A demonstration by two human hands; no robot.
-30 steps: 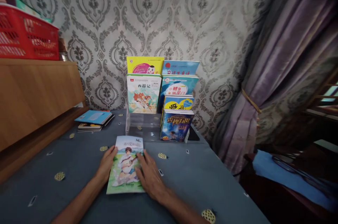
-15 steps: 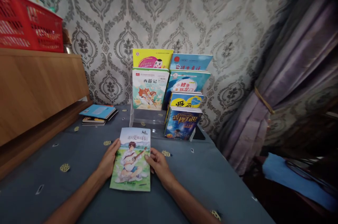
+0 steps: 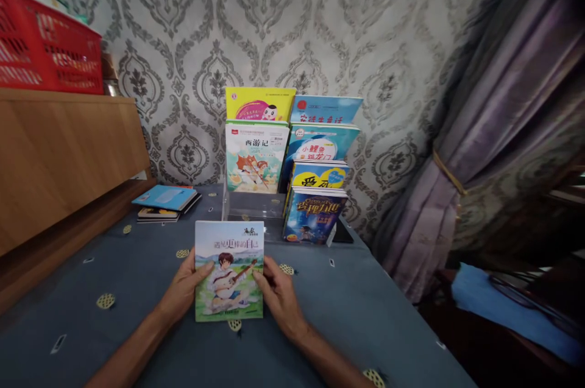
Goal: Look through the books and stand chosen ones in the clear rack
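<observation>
A thin paperback book (image 3: 230, 306) with a guitar player on its cover is held upright, front cover facing me. My left hand (image 3: 185, 281) grips its left edge, thumb on the cover. On the right edge, my right hand (image 3: 280, 293) pinches it with the thumb in front; the fingers behind are partly hidden. Beyond it stands a clear tiered book rack (image 3: 253, 205). Its left side carries a white book (image 3: 256, 159) with a yellow book (image 3: 260, 102) behind. On its right side are several books, a dark blue book (image 3: 313, 217) in front.
A small pile of books with a blue one (image 3: 167, 197) on top lies at the back left. A wooden cabinet (image 3: 73, 156) bears a red basket (image 3: 50, 41). Right of the dark tablecloth (image 3: 365, 309) hang a purple curtain (image 3: 425, 211) and a blue cloth (image 3: 503, 309).
Both hands have turned the book more upright and squarely toward me, and its lower edge has risen a little. The left hand's thumb has come onto the cover. The view has shifted slightly.
</observation>
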